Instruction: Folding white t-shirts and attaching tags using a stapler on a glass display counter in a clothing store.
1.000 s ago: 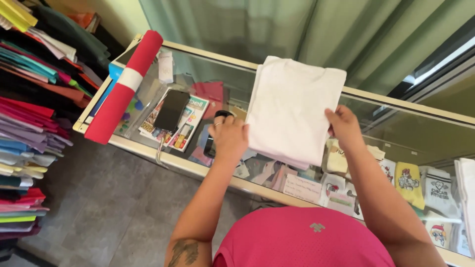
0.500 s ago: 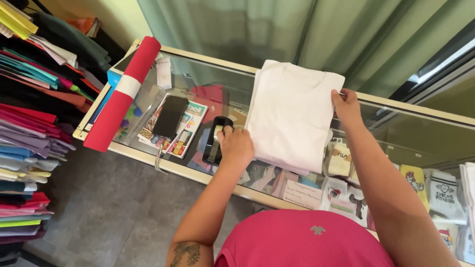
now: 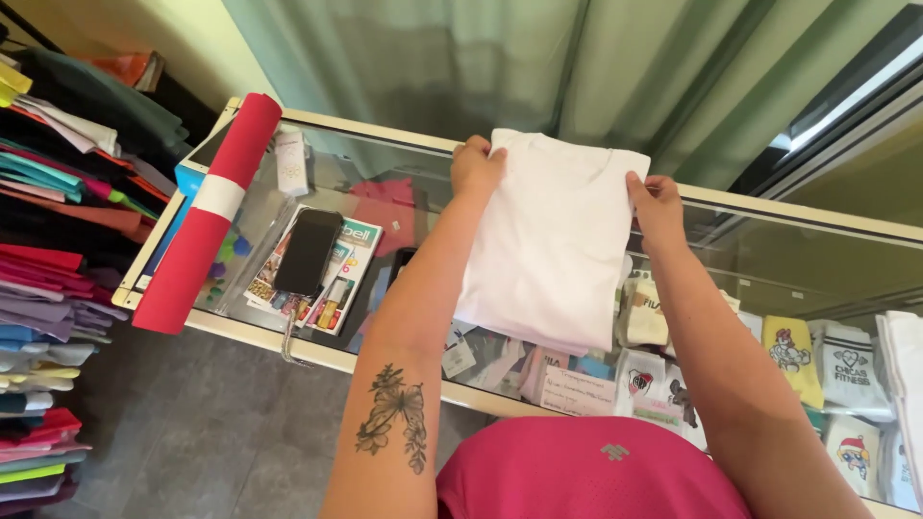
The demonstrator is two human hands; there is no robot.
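Observation:
A folded white shirt (image 3: pixel 553 240) lies on the glass top of a display counter (image 3: pixel 385 187). My left hand (image 3: pixel 476 165) grips its far left corner, and my right hand (image 3: pixel 656 204) grips its far right corner. Both arms reach across the counter over the shirt's sides. My left forearm, which bears a flower tattoo, hides part of the shirt's left edge.
A red roll with a white band (image 3: pixel 207 211) lies along the counter's left end. A black phone (image 3: pixel 308 252) rests on a magazine (image 3: pixel 341 279) beside it. Socks (image 3: pixel 788 351) show under the glass. Stacked folded clothes (image 3: pixel 48 288) fill shelves at left; green curtains hang behind.
Both hands moved from the shirt's near and side edges up to its far corners. The camera view shifted slightly.

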